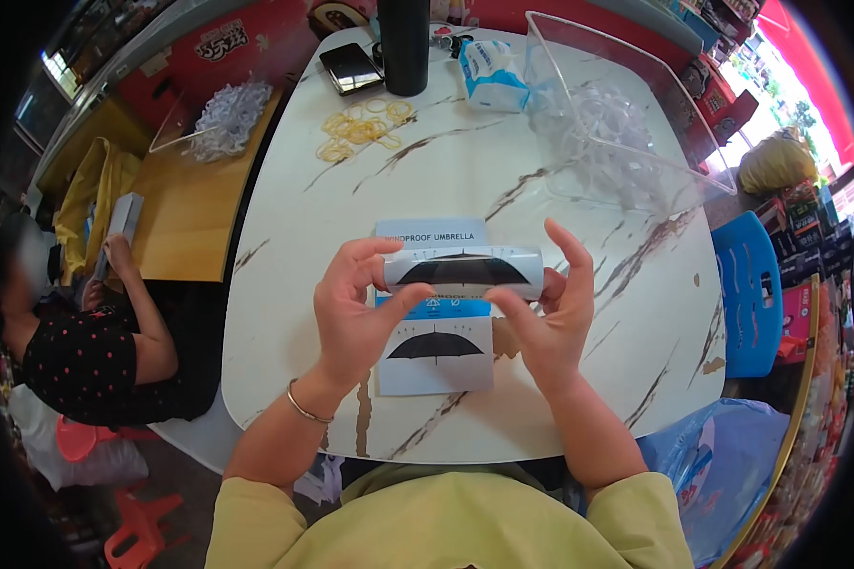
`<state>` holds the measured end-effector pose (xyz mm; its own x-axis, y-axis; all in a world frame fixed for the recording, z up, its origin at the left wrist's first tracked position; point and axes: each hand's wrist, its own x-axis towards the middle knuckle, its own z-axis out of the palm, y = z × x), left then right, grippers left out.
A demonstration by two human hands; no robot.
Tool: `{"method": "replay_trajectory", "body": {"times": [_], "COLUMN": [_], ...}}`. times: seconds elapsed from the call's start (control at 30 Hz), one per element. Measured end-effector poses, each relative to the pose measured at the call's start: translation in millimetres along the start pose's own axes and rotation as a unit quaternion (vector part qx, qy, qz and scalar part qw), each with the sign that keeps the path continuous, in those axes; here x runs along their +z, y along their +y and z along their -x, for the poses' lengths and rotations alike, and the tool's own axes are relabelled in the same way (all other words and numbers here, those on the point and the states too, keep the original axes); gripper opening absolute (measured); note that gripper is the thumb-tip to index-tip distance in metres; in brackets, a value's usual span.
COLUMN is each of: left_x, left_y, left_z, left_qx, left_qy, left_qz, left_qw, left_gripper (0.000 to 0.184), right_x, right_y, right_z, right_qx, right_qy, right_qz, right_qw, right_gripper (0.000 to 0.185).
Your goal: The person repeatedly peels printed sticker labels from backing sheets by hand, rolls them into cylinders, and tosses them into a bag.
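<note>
Between my two hands is a rolled paper tube (463, 272) printed with a black umbrella, held level above the table. My left hand (361, 299) grips its left end, with the thumb on the near side. On the right end is my right hand (546, 308), its thumb against the tube and its index finger raised off it. Beneath the tube, flat on the marbled table (294, 218), lies a printed sheet (436, 365) with a black umbrella picture, a blue band and the words "windproof umbrella". The tube hides part of this sheet.
Yellow rubber bands (361, 130), a phone (351, 69), a black bottle (403, 47) and a blue-white packet (493, 76) lie toward the back. A clear bin (636, 156) of clear rings stands back right. At left, another person (85, 356) sits by a wooden table (194, 209).
</note>
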<state>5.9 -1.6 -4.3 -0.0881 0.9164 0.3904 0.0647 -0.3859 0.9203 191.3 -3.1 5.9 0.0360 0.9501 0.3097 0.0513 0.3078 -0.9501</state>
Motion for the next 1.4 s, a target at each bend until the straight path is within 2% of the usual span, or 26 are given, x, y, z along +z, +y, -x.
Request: {"method": "replay_trajectory", "body": {"times": [0.1, 0.13, 0.17, 0.23, 0.27, 0.3, 0.37, 0.4, 0.43, 0.5, 0.57, 0.6, 0.67, 0.7, 0.73, 0.77, 0.8, 0.83, 0.87, 0.97, 1.0, 1.2, 1.3, 1.4], "left_x": [-10, -15, -17, -14, -13, -16, -23, -22, -21, -17, -14, -14, -14, -15, -16, -17, -18, -19, -19, -20, -20, -25, -30, -38], "left_y": [-5, -4, -2, 6, 9, 6, -3, 2, 2, -3, -5, -6, -6, -7, -10, -14, -17, -17, -16, -16, -16, -20, -20, -23], "left_z": [-3, -4, -4, -7, -9, -11, -15, -15, -14, -11, -10, -9, -8, -8, -8, -8, -7, -8, -9, -10, -9, -12, -14, -19], "left_qx": [0.030, 0.040, 0.049, -0.014, -0.046, -0.030, 0.003, -0.023, 0.015, 0.088, 0.088, 0.087, 0.088, 0.087, 0.090, 0.093, 0.095, 0.095, 0.095, 0.094, 0.093, 0.081, 0.055, 0.065], "left_qy": [-0.028, -0.051, -0.074, -0.076, -0.077, -0.092, -0.118, -0.145, -0.167, -0.204, -0.207, -0.209, -0.215, -0.217, -0.221, -0.226, -0.231, -0.232, -0.232, -0.233, -0.234, -0.250, -0.265, -0.295], "left_qz": [-0.044, -0.072, -0.100, 0.003, 0.054, 0.009, -0.082, -0.152, -0.204, -0.307, -0.332, -0.345, -0.370, -0.382, -0.392, -0.401, -0.411, -0.412, -0.413, -0.418, -0.419, -0.420, -0.403, -0.318], "left_qw": [0.998, 0.995, 0.991, 0.997, 0.995, 0.995, 0.990, 0.977, 0.964, 0.925, 0.916, 0.911, 0.900, 0.894, 0.888, 0.883, 0.877, 0.876, 0.876, 0.873, 0.872, 0.869, 0.874, 0.899], "left_gripper": [0.040, 0.043, 0.047, 0.046, 0.045, 0.046, 0.046, 0.047, 0.047, 0.047, 0.046, 0.045, 0.048, 0.049, 0.049, 0.049, 0.049, 0.048, 0.048, 0.046, 0.045, 0.036, 0.037, 0.040], "right_x": [-14, -15, -21, -40, -48, -64, -104, -119, -137, -173, -161, -157, -148, -142, -123, -96, -70, -49, -34, -7, -6, -16, -30, -36], "right_y": [1, -2, -5, -13, -22, -27, -31, -45, -45, -46, -64, -59, -36, -22, -27, -37, -45, -37, -32, -26, -23, -15, -21, -38], "right_z": [-10, -12, -15, -21, -24, -28, -33, -30, -29, -28, -28, -29, -31, -29, -28, -27, -27, -18, -5, 18, 20, 10, -4, -18], "right_qx": [0.014, 0.000, -0.006, -0.017, -0.001, -0.003, -0.087, -0.089, -0.162, -0.228, -0.249, -0.206, -0.118, -0.063, -0.037, -0.010, -0.036, -0.140, -0.131, -0.127, -0.133, -0.122, -0.091, -0.079], "right_qy": [-0.031, -0.021, -0.033, -0.055, -0.006, 0.025, 0.053, 0.091, 0.021, -0.186, -0.246, -0.221, -0.168, -0.138, -0.192, -0.234, -0.355, -0.403, -0.448, -0.458, -0.453, -0.444, -0.481, -0.333], "right_qz": [0.011, 0.018, 0.058, 0.138, 0.085, 0.024, -0.115, -0.183, -0.329, -0.609, -0.655, -0.647, -0.626, -0.499, -0.262, -0.007, 0.145, 0.241, 0.343, 0.450, 0.460, 0.390, 0.271, 0.343], "right_qw": [0.999, 1.000, 0.998, 0.989, 0.996, 0.999, 0.988, 0.975, 0.930, 0.736, 0.670, 0.700, 0.752, 0.853, 0.945, 0.972, 0.923, 0.872, 0.815, 0.756, 0.752, 0.797, 0.829, 0.875], "right_gripper": [0.064, 0.057, 0.056, 0.053, 0.049, 0.051, 0.047, 0.046, 0.049, 0.055, 0.060, 0.062, 0.068, 0.075, 0.079, 0.084, 0.082, 0.083, 0.084, 0.084, 0.080, 0.060, 0.038, 0.022]}}
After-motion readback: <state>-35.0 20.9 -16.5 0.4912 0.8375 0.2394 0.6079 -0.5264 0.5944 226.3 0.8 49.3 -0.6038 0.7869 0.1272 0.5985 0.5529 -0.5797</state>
